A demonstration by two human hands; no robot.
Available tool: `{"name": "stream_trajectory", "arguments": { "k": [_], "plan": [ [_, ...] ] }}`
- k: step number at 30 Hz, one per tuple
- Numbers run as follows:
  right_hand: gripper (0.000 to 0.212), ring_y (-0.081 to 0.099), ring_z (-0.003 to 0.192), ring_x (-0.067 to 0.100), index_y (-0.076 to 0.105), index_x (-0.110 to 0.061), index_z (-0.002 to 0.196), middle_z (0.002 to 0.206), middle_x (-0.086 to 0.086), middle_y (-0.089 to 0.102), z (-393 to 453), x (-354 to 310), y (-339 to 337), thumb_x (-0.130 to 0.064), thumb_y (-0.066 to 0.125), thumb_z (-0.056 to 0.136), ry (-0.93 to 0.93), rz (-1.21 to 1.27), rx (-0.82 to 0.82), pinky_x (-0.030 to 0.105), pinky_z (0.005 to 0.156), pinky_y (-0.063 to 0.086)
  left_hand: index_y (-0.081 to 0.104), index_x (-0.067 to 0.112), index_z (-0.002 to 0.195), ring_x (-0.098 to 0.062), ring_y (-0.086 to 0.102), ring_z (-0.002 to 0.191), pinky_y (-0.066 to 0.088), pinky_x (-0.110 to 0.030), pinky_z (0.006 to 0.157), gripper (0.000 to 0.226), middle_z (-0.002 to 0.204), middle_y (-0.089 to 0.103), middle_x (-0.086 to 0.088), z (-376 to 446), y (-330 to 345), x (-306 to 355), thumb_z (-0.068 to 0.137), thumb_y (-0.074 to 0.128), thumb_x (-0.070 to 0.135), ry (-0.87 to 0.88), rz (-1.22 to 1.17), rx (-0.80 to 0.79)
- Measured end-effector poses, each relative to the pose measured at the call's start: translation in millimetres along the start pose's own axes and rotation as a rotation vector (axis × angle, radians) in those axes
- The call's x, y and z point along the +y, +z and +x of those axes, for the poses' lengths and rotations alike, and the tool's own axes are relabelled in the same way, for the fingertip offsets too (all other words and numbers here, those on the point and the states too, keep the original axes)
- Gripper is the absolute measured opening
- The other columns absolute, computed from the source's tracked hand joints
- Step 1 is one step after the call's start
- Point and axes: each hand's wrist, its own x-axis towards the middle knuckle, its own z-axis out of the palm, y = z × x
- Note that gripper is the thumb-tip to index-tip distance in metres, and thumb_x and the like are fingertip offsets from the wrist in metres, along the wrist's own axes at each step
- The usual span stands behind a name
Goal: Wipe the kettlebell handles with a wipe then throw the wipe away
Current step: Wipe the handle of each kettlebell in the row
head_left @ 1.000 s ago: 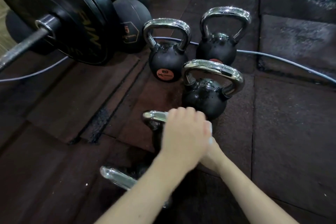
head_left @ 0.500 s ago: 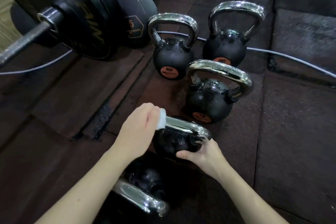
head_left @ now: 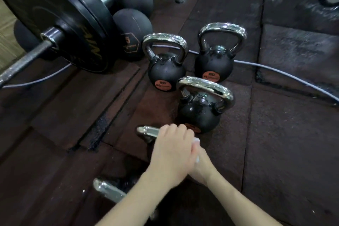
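Several black kettlebells with chrome handles stand on the rubber floor. My left hand point(head_left: 172, 152) grips a white wipe point(head_left: 197, 141) wrapped over the handle point(head_left: 146, 132) of the fourth kettlebell, whose body is hidden under my hands. Only slivers of the wipe show at the hand's right edge. My right hand point(head_left: 201, 169) lies partly under the left one and holds the same kettlebell at the handle's right end. Behind stand a middle kettlebell point(head_left: 200, 113), a back left one point(head_left: 165, 71) and a back right one point(head_left: 213, 64). The handle point(head_left: 108, 191) of the nearest kettlebell shows under my left forearm.
A loaded barbell with a large black plate point(head_left: 60, 14) stands at the left. Dark medicine balls point(head_left: 134, 29) sit behind it. A grey cable point(head_left: 275, 69) runs across the floor behind the kettlebells. Rubber floor tiles point(head_left: 286, 143) stretch to the right.
My left hand has slid with the wipe from the left end of the handle to its right end, and now covers my right hand. The right hand has stayed on the kettlebell.
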Motion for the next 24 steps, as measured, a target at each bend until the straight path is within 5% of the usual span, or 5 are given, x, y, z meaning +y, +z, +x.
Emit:
{"name": "stream_trajectory", "arguments": {
  "k": [3, 8, 12, 18, 24],
  "plan": [
    [0.014, 0.047, 0.103, 0.005, 0.048, -0.026, 0.117, 0.097, -0.019, 0.037, -0.5, 2.8, -0.2, -0.02, 0.045, 0.105, -0.047, -0.205, -0.043, 0.017, 0.088, 0.037, 0.061, 0.019, 0.088, -0.027, 0.051, 0.077, 0.049, -0.044, 0.078, 0.019, 0.083, 0.055, -0.002, 0.2, 6.6, 5.9, 0.097, 0.054, 0.034, 0.106, -0.007, -0.039],
    [0.04, 0.062, 0.097, -0.012, 0.061, -0.029, 0.122, 0.115, -0.011, 0.066, 1.9, 8.4, 5.6, -0.027, 0.076, 0.085, 0.092, 0.202, -0.001, 0.004, 0.074, 0.048, 0.067, 0.02, 0.107, -0.025, 0.055, 0.082, 0.047, -0.042, 0.081, 0.029, 0.09, 0.057, 0.002, -7.1, -3.0, -32.6, 0.097, 0.052, 0.043, 0.184, -0.097, -0.024],
    [0.104, 0.058, 0.122, -0.004, 0.046, -0.034, 0.147, 0.133, -0.015, 0.064, 8.3, 25.5, -15.6, -0.049, 0.092, 0.055, 0.042, 0.102, -0.03, 0.024, 0.108, 0.047, 0.064, 0.025, 0.102, -0.024, 0.055, 0.08, 0.048, -0.044, 0.076, 0.032, 0.09, 0.054, 0.007, -11.0, -10.5, -83.6, 0.103, 0.035, 0.036, 0.089, -0.128, -0.079],
    [0.06, 0.062, 0.109, -0.003, 0.062, -0.028, 0.115, 0.114, -0.016, 0.067, 29.7, 55.0, -84.4, -0.043, 0.092, 0.065, 0.031, 0.036, 0.36, 0.031, 0.101, 0.051, 0.077, 0.035, 0.087, -0.005, 0.069, 0.08, 0.055, -0.037, 0.08, 0.048, 0.087, 0.077, 0.014, -6.3, -11.8, -137.3, 0.11, 0.035, 0.031, -0.494, -0.805, -0.152],
    [0.108, 0.048, 0.135, 0.0, 0.046, -0.039, 0.145, 0.143, -0.02, 0.056, 60.5, 50.5, -122.1, -0.066, 0.091, 0.05, 0.054, 0.134, 0.321, 0.033, 0.117, 0.039, 0.073, 0.029, 0.101, -0.007, 0.067, 0.106, 0.049, -0.031, 0.1, 0.043, 0.107, 0.076, 0.014, 60.2, -6.2, -129.3, 0.112, 0.031, 0.027, -0.497, -0.794, 0.106]
  ]
}}
